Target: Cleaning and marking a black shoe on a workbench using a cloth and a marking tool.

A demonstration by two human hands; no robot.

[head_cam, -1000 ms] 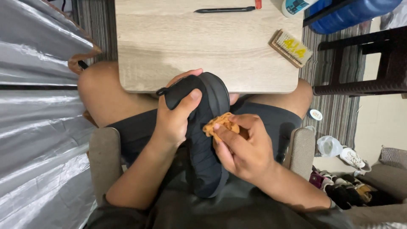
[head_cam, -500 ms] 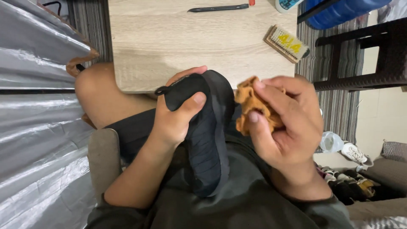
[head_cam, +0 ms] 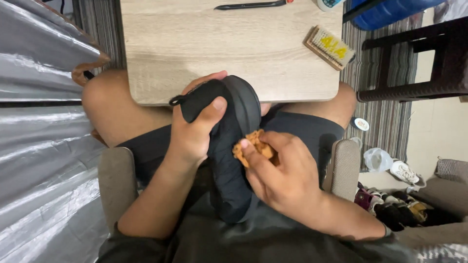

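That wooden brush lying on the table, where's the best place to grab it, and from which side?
Take the brush across its two long wooden edges, coming down from above. It lies flat with its bristles up near the table's right edge, turned at a slant, so a hand would likely need to turn to match. Nothing crowds it; both hands are busy with the shoe.

The pen (head_cam: 251,5) and a blue container (head_cam: 390,12) at the tabletop's (head_cam: 219,48) far edge are cut off by the frame. The right hand (head_cam: 282,180) hides most of the orange cloth (head_cam: 253,146).
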